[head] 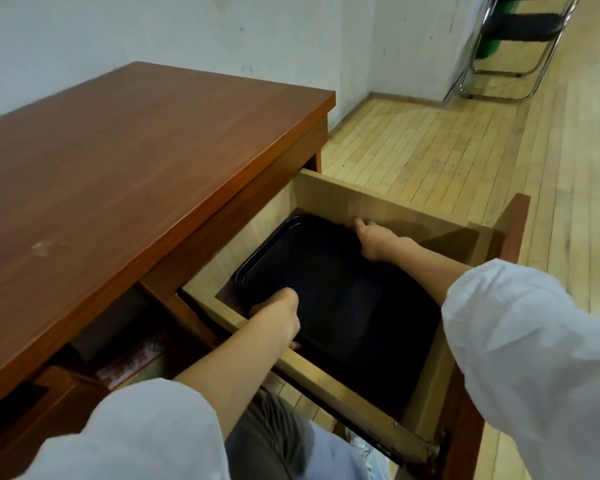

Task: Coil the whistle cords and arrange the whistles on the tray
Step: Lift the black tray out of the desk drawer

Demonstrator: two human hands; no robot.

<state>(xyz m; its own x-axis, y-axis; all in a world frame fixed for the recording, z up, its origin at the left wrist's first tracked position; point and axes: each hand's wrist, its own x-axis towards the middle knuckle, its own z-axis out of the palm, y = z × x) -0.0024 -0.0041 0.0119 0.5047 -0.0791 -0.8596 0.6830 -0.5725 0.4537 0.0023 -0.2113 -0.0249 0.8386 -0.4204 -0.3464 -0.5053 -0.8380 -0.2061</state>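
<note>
Black tray (343, 306) in drawer (395, 206) — left hand (278, 317), right hand (378, 240) gripping.

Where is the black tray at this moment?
In the head view, right of centre, the black tray lies inside the open drawer of the desk; the left hand grips its near edge and the right hand its far edge.

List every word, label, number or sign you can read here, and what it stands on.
None can be read.
On the red-and-white printed paper in the open compartment under the brown wooden desk: markings too blurred to read.
On the black rectangular tray in the pale wooden drawer: no marking visible.
</note>
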